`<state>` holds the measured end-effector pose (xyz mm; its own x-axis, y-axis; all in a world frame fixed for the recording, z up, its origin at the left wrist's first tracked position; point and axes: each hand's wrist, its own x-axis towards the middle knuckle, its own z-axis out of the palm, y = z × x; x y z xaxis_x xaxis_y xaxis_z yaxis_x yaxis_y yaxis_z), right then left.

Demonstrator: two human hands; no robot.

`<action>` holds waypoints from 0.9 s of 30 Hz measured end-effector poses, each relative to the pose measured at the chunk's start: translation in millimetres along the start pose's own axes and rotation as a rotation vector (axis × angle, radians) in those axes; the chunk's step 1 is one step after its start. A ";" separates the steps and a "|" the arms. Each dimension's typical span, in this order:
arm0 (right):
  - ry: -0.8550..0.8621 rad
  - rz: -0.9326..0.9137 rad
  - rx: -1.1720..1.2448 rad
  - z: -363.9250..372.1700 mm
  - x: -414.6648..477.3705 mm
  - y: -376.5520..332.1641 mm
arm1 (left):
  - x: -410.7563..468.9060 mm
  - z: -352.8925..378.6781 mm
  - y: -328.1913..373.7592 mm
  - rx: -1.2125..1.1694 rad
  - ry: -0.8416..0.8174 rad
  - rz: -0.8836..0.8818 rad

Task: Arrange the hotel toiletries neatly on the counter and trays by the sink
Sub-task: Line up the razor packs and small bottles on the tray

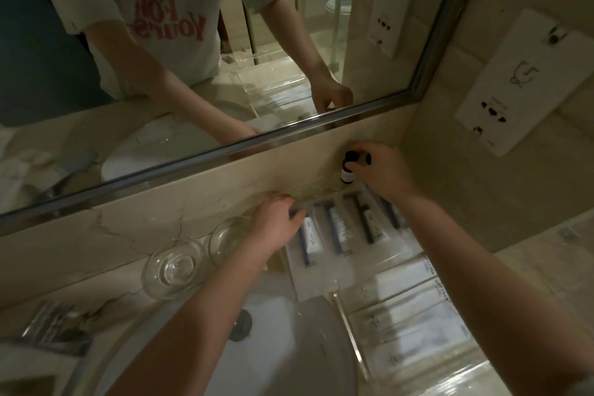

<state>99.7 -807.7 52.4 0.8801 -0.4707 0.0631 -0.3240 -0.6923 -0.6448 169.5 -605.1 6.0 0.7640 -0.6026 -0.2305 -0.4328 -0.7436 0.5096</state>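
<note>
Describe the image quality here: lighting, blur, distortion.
Head view: dim, warm light; the wide lens bows the mirror frame and leans the walls; glare streaks the clear tray; the packets under the left hand are smeared; the small bottle by the right hand is soft.

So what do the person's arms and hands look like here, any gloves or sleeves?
No gloves: the left hand and right hand are bare, as are both forearms. No watch or rings show. The mirror reflects short sleeves of a light T-shirt with red lettering.
</note>
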 end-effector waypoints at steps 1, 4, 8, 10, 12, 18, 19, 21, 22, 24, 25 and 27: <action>-0.015 0.004 0.007 1.3 -0.8 0.5 | 0.4 -0.2 -0.1 0.006 -0.001 -0.005; -0.029 0.009 0.004 4.1 -2.8 1.3 | 1.3 -1.5 0.5 0.026 -0.006 -0.014; 0.003 0.023 0.030 4.8 -4.1 0.2 | 0.0 -4.2 2.8 0.041 -0.026 -0.026; 0.009 0.038 0.056 5.4 -3.3 -0.8 | -1.4 -5.7 3.9 0.046 -0.035 -0.032; 0.008 0.058 0.068 4.9 -2.9 -3.0 | -3.3 -7.7 5.1 0.042 -0.039 -0.037; -0.019 0.061 0.023 -1.9 -9.7 -7.3 | -11.3 -18.7 8.5 0.045 -0.023 -0.034; -0.012 0.060 0.003 -4.4 -12.0 -10.0 | -13.5 -21.4 9.5 0.043 -0.019 -0.028; -0.006 0.062 -0.047 -9.2 -18.2 -18.2 | -19.6 -28.3 11.5 0.050 0.004 0.004; -0.006 0.058 -0.065 -10.7 -22.8 -22.9 | -24.3 -32.7 12.5 0.062 0.020 0.027; 0.021 -0.007 -0.100 -10.8 -36.6 -32.7 | -35.6 -42.2 12.8 0.113 0.061 0.076; 0.040 -0.059 -0.111 -9.5 -45.3 -37.6 | -42.7 -46.9 11.8 0.150 0.090 0.095; 0.048 -0.140 -0.111 -4.8 -65.5 -49.0 | -60.0 -55.3 6.6 0.223 0.151 0.122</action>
<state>56.3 -745.7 83.5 0.9025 -0.3891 0.1848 -0.2379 -0.8079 -0.5392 147.3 -557.8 69.0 0.7553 -0.6540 -0.0438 -0.6075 -0.7236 0.3277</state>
